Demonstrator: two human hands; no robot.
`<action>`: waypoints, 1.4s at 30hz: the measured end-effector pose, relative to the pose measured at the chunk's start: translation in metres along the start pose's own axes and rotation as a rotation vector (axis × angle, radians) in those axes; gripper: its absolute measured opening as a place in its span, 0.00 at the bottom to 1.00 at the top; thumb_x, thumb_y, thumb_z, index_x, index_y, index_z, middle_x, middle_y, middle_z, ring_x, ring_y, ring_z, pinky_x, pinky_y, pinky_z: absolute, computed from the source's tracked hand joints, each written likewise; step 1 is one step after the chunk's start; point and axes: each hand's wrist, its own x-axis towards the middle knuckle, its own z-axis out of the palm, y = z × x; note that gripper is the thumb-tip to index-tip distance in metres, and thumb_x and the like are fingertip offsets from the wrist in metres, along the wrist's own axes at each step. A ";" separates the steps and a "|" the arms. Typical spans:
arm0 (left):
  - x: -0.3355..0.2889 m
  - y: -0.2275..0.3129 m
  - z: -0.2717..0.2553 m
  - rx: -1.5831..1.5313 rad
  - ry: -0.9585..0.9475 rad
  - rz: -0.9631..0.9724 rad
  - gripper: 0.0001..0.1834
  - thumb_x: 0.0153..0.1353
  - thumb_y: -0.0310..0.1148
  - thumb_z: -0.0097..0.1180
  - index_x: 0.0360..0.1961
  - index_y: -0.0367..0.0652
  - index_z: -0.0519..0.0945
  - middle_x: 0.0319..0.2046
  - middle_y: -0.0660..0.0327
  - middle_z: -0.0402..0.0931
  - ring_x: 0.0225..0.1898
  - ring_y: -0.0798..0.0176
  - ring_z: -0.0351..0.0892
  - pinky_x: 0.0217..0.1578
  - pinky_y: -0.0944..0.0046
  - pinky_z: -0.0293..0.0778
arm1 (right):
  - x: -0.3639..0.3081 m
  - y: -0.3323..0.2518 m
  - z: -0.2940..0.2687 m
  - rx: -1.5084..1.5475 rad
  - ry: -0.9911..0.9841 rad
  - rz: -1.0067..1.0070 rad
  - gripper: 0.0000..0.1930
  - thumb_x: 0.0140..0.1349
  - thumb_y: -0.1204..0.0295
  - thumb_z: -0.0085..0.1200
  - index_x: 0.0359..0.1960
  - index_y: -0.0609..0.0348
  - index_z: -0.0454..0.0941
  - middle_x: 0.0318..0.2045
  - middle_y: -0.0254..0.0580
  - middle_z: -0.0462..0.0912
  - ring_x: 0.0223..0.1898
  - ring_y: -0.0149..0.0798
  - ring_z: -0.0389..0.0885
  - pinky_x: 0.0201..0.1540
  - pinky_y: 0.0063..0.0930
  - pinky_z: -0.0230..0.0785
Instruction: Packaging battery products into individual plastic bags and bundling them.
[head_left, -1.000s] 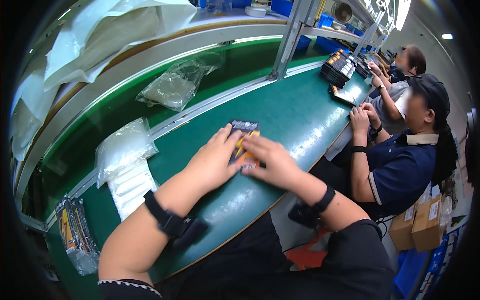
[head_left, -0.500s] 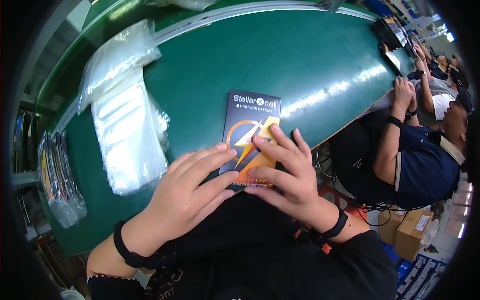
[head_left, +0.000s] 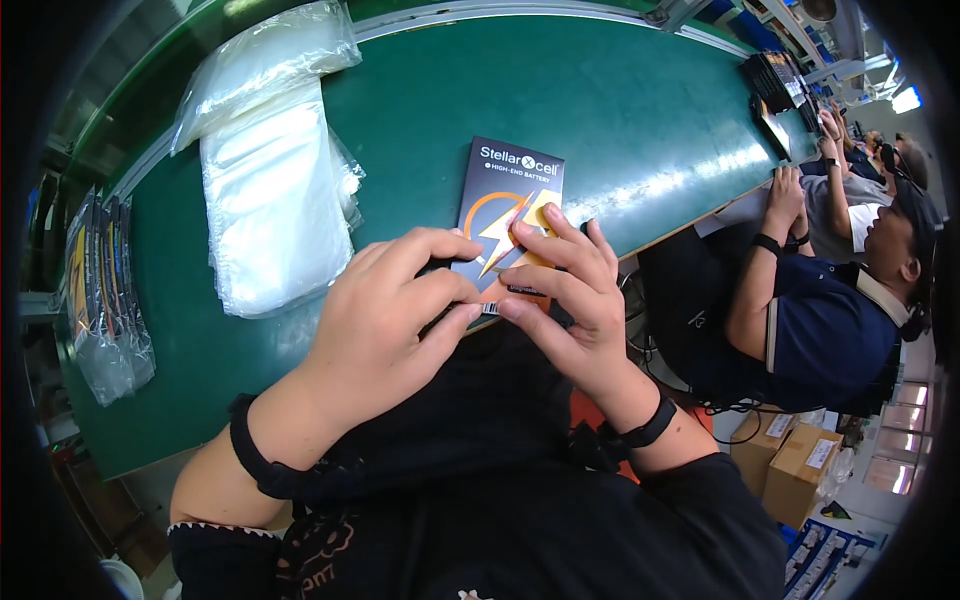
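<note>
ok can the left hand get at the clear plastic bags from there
Probably yes: the left hand is at the lower left of the dark printed pack, and nothing visible blocks it from the clear plastic bags ahead and left. It would likely have to leave the pack first.

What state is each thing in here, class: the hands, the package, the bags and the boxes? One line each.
Dark printed package: bolt side up; whether sealed, cannot tell
Left hand: fingers bent, at the package's left edge
Right hand: fingers spread over the package's right side
Clear plastic bags: piled flat, overlapping
Bagged packages: in clear plastic, side by side
Cardboard boxes: side by side, labelled
</note>
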 end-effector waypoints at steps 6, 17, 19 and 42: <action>0.005 0.005 0.005 -0.156 0.038 -0.181 0.19 0.47 0.23 0.59 0.43 0.43 0.74 0.52 0.53 0.69 0.54 0.52 0.67 0.53 0.57 0.63 | 0.001 -0.001 0.002 0.033 0.011 0.027 0.07 0.52 0.72 0.59 0.34 0.51 0.81 0.51 0.36 0.77 0.61 0.42 0.67 0.65 0.47 0.40; -0.003 0.003 0.017 -0.026 -0.030 -0.137 0.21 0.58 0.26 0.46 0.54 0.44 0.70 0.63 0.52 0.58 0.65 0.47 0.55 0.62 0.52 0.52 | -0.003 0.003 0.008 0.148 0.044 0.036 0.15 0.56 0.76 0.53 0.47 0.57 0.76 0.52 0.43 0.76 0.61 0.45 0.67 0.62 0.42 0.52; -0.004 0.004 0.020 -0.005 -0.027 -0.144 0.21 0.59 0.26 0.45 0.55 0.43 0.69 0.63 0.52 0.58 0.65 0.47 0.55 0.62 0.52 0.52 | -0.002 -0.001 0.006 0.231 0.060 0.056 0.18 0.58 0.73 0.52 0.51 0.58 0.73 0.53 0.45 0.75 0.61 0.46 0.67 0.62 0.43 0.51; -0.003 0.004 0.021 -0.064 0.073 -0.168 0.22 0.64 0.30 0.41 0.60 0.39 0.64 0.61 0.51 0.62 0.63 0.48 0.59 0.62 0.52 0.54 | 0.003 -0.002 -0.005 -0.156 -0.116 -0.206 0.29 0.45 0.73 0.62 0.54 0.52 0.73 0.58 0.46 0.69 0.59 0.48 0.67 0.57 0.45 0.62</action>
